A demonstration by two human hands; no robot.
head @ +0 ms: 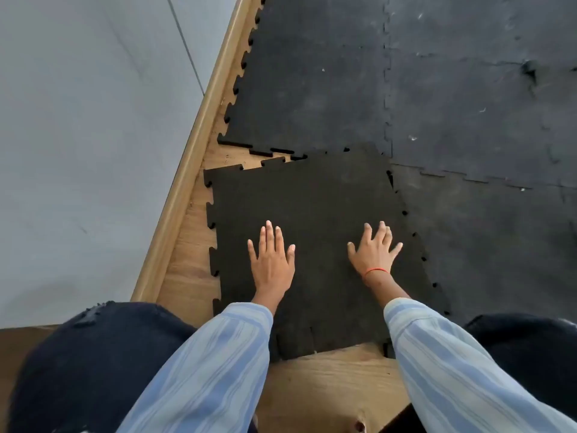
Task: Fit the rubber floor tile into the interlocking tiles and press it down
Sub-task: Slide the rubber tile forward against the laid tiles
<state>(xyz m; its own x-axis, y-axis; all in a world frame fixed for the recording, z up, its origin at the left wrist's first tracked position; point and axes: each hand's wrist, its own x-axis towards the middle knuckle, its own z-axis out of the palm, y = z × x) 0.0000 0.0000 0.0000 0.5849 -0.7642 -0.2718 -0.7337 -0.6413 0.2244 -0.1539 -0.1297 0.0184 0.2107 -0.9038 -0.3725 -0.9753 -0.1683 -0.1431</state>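
Left hand and right hand flat, fingers spread, on loose tile. Looks heavy, floppy; press near far-edge tabs.

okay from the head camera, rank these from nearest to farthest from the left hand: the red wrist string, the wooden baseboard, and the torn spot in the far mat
From the left hand:
1. Red wrist string, on the other wrist, to its right.
2. Wooden baseboard, along the wall to its left.
3. Torn spot, far up and right in the laid tiles.
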